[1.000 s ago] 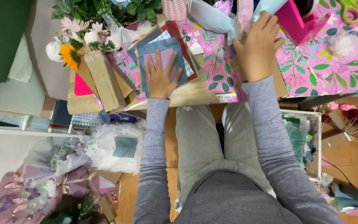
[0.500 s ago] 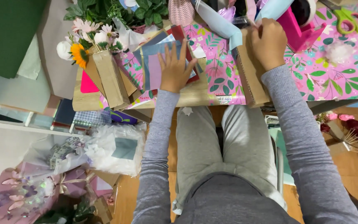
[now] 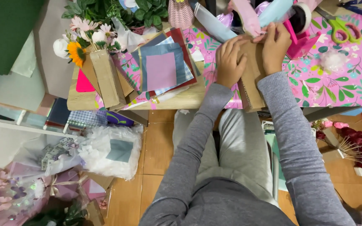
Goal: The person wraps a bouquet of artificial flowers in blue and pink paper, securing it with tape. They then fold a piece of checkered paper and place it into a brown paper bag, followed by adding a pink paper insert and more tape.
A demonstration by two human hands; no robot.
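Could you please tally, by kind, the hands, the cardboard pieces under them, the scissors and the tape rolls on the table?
Hands: 2, the left hand and the right hand, both on the cardboard
Cardboard piece: 1
Scissors: 1
Tape roll: 1
Total: 5

Grip: left hand (image 3: 230,62) and right hand (image 3: 275,47) both lie on the brown cardboard piece (image 3: 252,79).
Left of grip: a strip of flowered cloth (image 3: 208,54) lies bare; beyond it the stack of coloured paper squares (image 3: 162,69) blocks.
Above grip: rolled papers (image 3: 248,16) crowd close.
Right of grip: pink holder (image 3: 300,39) just beside; past it open cloth up to the green scissors (image 3: 339,28).
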